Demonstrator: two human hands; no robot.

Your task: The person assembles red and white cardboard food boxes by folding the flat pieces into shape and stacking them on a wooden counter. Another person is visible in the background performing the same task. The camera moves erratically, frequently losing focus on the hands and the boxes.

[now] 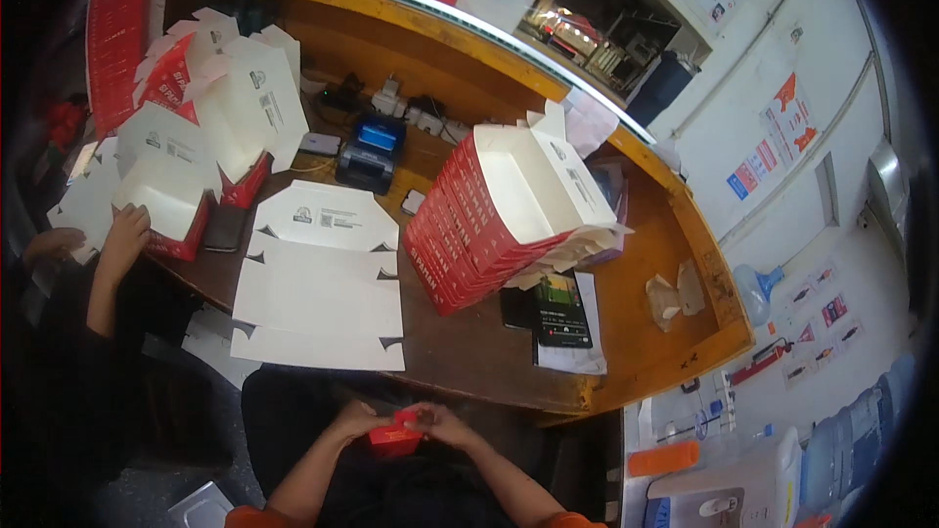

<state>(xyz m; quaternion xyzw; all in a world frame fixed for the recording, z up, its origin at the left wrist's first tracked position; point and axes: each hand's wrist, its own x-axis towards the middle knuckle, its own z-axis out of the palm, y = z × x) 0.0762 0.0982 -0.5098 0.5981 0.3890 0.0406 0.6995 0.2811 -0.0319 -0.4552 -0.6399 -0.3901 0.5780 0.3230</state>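
Note:
Over my lap, below the table's front edge, both hands meet at a small red object, boxy in outline; its exact kind does not show. My left hand grips its left side with bent fingers. From the other side, the fingers of my right hand close on its upper right edge. Directly ahead, an unfolded white carton blank with notched edges lies flat on the table. To its right stands a tall, leaning stack of nested red and white cartons, their lids up.
At the left, a co-worker's hands touch an open carton; more folded cartons stand behind. A small blue-topped black device sits at the back. A phone with a lit screen lies right of the stack. The wooden counter wall encloses the right.

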